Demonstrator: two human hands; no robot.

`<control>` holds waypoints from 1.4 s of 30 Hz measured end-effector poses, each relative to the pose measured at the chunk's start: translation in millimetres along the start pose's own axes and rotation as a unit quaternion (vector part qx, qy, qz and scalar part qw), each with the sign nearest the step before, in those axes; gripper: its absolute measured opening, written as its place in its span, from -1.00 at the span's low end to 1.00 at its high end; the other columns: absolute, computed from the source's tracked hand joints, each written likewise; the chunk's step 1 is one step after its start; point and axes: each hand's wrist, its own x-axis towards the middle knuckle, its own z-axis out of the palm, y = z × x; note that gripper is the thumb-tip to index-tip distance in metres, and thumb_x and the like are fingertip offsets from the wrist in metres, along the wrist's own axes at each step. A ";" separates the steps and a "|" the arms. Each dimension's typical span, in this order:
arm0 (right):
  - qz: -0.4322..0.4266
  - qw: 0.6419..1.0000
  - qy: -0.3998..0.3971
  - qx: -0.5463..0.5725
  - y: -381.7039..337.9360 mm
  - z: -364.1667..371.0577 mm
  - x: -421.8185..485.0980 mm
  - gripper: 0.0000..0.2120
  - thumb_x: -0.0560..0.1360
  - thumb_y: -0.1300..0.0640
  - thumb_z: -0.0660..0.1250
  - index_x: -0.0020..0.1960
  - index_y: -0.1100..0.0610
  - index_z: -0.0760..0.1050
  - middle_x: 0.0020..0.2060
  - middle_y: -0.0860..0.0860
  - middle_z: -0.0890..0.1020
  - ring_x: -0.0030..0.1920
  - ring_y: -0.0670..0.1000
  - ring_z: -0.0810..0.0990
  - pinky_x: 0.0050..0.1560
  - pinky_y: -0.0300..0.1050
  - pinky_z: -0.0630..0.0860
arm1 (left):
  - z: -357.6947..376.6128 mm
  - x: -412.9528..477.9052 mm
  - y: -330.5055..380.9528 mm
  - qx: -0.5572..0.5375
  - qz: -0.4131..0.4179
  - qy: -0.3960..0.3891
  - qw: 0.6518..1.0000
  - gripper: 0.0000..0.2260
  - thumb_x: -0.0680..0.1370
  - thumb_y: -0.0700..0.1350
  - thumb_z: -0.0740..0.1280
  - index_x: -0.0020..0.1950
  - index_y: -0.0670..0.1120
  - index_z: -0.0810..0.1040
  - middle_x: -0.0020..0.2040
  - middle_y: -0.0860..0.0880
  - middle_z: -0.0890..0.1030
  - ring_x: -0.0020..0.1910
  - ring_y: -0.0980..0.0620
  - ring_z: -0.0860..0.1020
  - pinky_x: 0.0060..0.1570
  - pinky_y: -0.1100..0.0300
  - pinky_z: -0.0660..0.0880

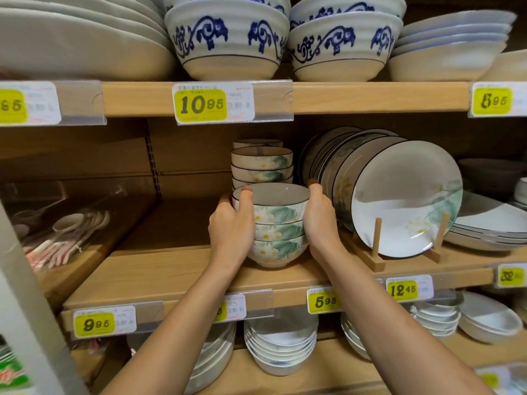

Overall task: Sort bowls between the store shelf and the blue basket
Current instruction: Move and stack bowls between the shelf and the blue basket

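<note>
Looking at the light wooden store shelf (159, 269), three boards are showing. Up top, two stacks of big cream ceramic bowls with blue scrollwork (228, 47) are sitting side by side. On the middle board, a row of round white plates with dark rims (399, 201) is standing on edge in a wooden peg rack (377, 243); can't count them exactly. Just left of those, a stack of three small white ceramic bowls with green leaves and white flowers (278, 232) is sitting near the front edge, right between both hands. The left hand (231, 223) is gripping its left side and the right hand (320, 220) is cupping its right side, thumbs hooking over the top rim. Behind it, a second stack of matching bowls (262, 163), at least four, is standing.
</note>
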 end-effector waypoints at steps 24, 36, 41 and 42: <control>-0.111 0.986 0.048 0.118 -3.4 -52.1 -115.4 -0.76 0.47 0.05 0.26 0.12 -0.12 0.52 0.04 -0.13 0.66 0.10 -0.23 0.60 0.12 -0.22 0.52 | -78.3 -88.1 -8.7 -0.180 -0.009 -0.060 0.982 -0.60 0.52 0.25 0.04 0.11 0.15 0.58 0.15 0.18 0.61 0.20 0.22 0.54 0.28 0.07 0.42; 0.070 0.956 -0.207 0.193 37.9 -86.8 -191.8 -0.69 0.58 0.34 0.15 -0.15 0.11 0.62 -0.18 0.07 0.72 -0.09 0.02 0.70 -0.07 -0.24 0.60 | -122.6 -231.1 -26.6 -0.217 -0.162 0.076 0.960 -0.55 0.68 -0.01 -0.02 -0.03 -0.23 0.58 -0.06 -0.25 0.69 -0.08 -0.14 0.66 -0.08 0.15 0.58; 0.157 0.922 -0.300 0.185 53.6 -78.6 -234.6 -0.72 0.59 0.32 0.15 -0.10 0.16 0.62 -0.18 0.10 0.72 -0.11 0.01 0.70 -0.10 -0.26 0.58 | -153.8 -290.1 -40.9 -0.194 -0.220 0.149 0.944 -0.55 0.68 0.00 -0.01 -0.01 -0.24 0.57 -0.13 -0.18 0.71 -0.21 -0.03 0.68 -0.21 0.25 0.60; 0.170 0.915 -0.320 0.174 55.2 -74.1 -244.0 -0.73 0.59 0.32 0.15 -0.08 0.17 0.62 -0.17 0.11 0.72 -0.11 0.01 0.70 -0.10 -0.26 0.58 | -164.1 -299.5 -42.9 -0.189 -0.228 0.168 0.940 -0.56 0.68 -0.03 -0.01 -0.01 -0.25 0.57 -0.15 -0.18 0.70 -0.24 0.00 0.68 -0.23 0.26 0.59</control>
